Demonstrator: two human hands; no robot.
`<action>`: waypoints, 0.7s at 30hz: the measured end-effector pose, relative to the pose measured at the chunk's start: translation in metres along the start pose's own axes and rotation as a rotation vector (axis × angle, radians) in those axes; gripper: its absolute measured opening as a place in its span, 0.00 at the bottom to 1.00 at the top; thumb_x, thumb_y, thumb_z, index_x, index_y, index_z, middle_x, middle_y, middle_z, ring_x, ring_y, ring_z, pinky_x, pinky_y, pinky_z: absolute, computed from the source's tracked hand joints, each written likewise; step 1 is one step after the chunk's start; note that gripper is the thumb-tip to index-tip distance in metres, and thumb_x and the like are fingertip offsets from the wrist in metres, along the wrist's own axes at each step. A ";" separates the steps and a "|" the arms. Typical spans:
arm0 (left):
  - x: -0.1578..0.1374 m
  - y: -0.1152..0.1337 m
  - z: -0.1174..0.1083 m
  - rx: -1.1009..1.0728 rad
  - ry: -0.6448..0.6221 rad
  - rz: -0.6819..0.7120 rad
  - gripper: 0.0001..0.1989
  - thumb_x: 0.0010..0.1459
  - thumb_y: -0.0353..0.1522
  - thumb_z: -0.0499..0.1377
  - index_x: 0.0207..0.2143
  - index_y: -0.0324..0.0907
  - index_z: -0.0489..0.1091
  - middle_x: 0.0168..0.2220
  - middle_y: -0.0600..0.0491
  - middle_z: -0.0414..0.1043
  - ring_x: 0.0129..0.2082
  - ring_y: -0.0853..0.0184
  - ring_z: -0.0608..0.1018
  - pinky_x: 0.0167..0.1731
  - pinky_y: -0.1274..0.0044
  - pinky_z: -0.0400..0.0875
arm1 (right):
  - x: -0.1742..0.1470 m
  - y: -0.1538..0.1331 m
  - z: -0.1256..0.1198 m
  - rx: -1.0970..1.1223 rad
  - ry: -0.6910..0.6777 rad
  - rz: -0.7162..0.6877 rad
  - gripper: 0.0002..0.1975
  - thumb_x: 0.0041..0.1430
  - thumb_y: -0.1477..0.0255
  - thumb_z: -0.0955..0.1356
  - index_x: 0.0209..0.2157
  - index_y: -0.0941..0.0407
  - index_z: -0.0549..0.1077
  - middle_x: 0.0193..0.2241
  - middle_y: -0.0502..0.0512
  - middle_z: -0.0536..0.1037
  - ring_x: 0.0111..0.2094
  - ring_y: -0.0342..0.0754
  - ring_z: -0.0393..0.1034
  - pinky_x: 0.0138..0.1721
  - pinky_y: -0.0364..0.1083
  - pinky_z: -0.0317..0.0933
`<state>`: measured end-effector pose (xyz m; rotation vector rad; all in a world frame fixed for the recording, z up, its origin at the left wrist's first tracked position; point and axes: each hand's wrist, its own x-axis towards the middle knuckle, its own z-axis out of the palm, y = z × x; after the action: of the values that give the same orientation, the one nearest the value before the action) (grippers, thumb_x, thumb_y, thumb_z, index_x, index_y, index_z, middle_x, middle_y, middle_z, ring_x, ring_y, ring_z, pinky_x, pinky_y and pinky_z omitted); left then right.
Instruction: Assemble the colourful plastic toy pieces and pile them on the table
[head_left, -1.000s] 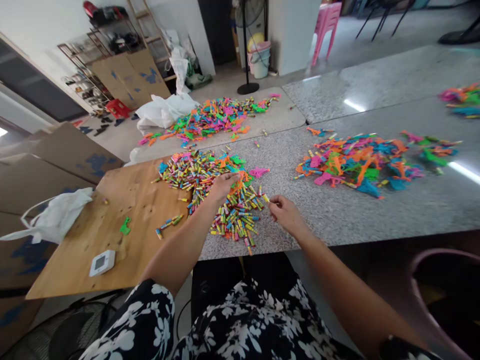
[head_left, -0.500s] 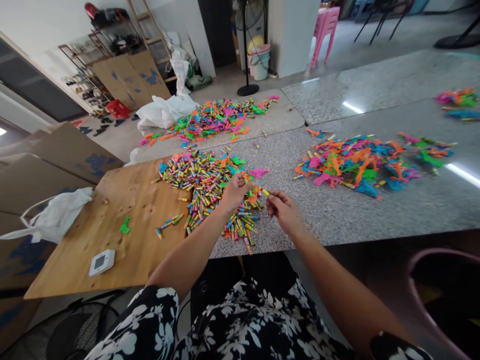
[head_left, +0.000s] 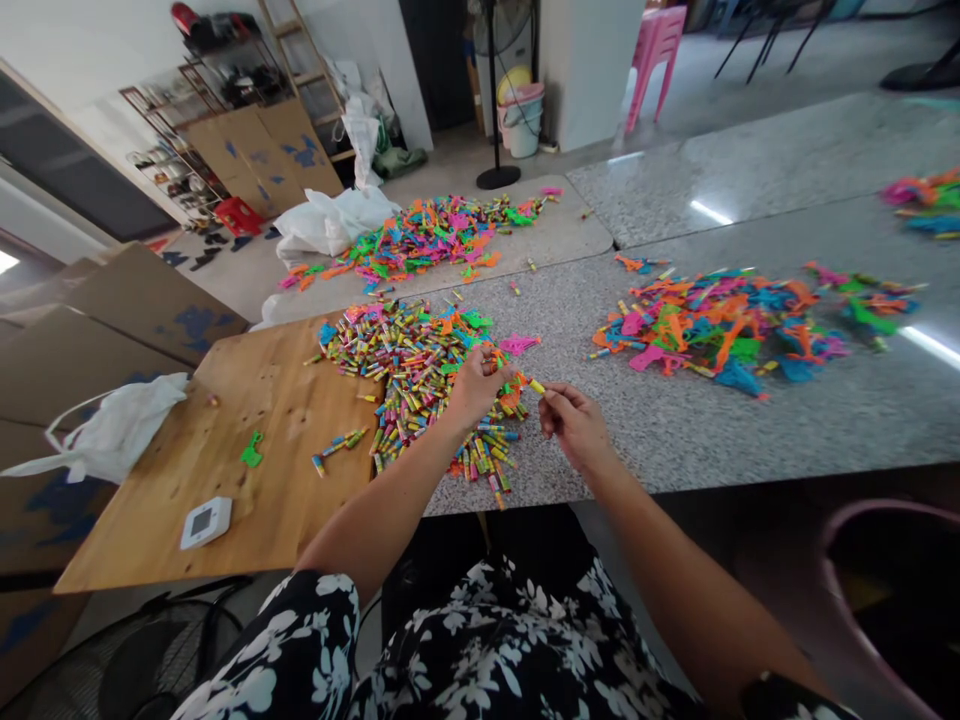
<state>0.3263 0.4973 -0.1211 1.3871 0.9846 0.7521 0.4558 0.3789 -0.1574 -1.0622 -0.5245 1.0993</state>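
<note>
My left hand (head_left: 478, 388) is closed on an orange toy gun (head_left: 516, 380), partly hidden by the fingers. In a pinch, my right hand (head_left: 573, 418) grips the end of a small yellow tube (head_left: 536, 386). The tube's other end meets the front of the toy gun, or lies very close to it; I cannot tell which. Under and beside my left hand spreads a heap of small striped tubes (head_left: 409, 385) with some toy guns mixed in. A pink toy gun (head_left: 519, 344) lies just beyond my hands.
To the right lies a pile of coloured toy guns (head_left: 720, 325). Another mixed pile (head_left: 427, 238) sits at the back beside a white plastic bag (head_left: 334, 222). A wooden board (head_left: 292, 400) on the left bears a small white device (head_left: 205, 522) and a green toy gun (head_left: 252, 449).
Both hands keep their grips, with the yellow tube still against or near the orange toy gun. The view has shifted slightly; little else differs.
</note>
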 end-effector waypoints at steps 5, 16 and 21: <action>0.002 -0.004 0.003 -0.017 0.000 -0.008 0.25 0.54 0.38 0.70 0.50 0.42 0.67 0.31 0.57 0.75 0.30 0.69 0.79 0.34 0.79 0.73 | -0.002 0.004 -0.002 -0.117 0.055 -0.110 0.14 0.55 0.59 0.73 0.40 0.52 0.76 0.25 0.47 0.74 0.19 0.41 0.64 0.20 0.43 0.60; -0.005 -0.001 0.011 -0.015 0.051 0.018 0.24 0.56 0.36 0.68 0.52 0.42 0.66 0.29 0.59 0.73 0.25 0.72 0.75 0.29 0.80 0.70 | -0.008 0.006 -0.009 -0.265 -0.006 -0.167 0.14 0.57 0.60 0.73 0.41 0.52 0.76 0.24 0.46 0.75 0.20 0.42 0.64 0.22 0.44 0.60; -0.009 -0.012 0.028 -0.063 0.116 -0.072 0.20 0.56 0.36 0.68 0.48 0.42 0.68 0.31 0.57 0.73 0.28 0.71 0.77 0.32 0.79 0.72 | -0.014 0.009 -0.020 -0.389 -0.052 -0.201 0.14 0.58 0.60 0.73 0.42 0.52 0.76 0.23 0.46 0.73 0.20 0.43 0.64 0.23 0.44 0.60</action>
<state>0.3455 0.4758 -0.1337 1.2585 1.0865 0.8097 0.4615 0.3579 -0.1721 -1.2871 -0.8926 0.8672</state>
